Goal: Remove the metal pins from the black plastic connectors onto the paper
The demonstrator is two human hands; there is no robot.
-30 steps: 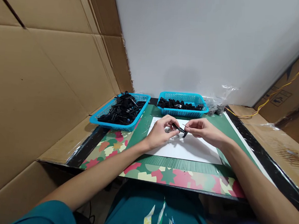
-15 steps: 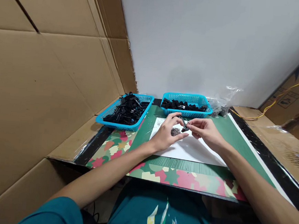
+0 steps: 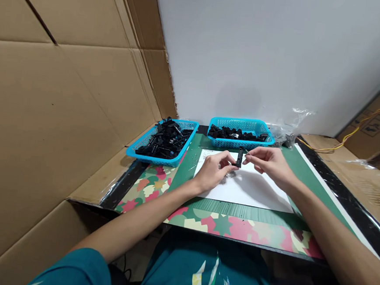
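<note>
A narrow black part [image 3: 240, 156] upright over white paper [image 3: 255, 192]; a thin pin [image 3: 246, 152] beside it.

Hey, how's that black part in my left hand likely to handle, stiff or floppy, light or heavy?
The black part is probably stiff: it stands up from the left hand without visible sag. It looks slim, so likely light. Being narrow, it could topple if stood on end.
</note>
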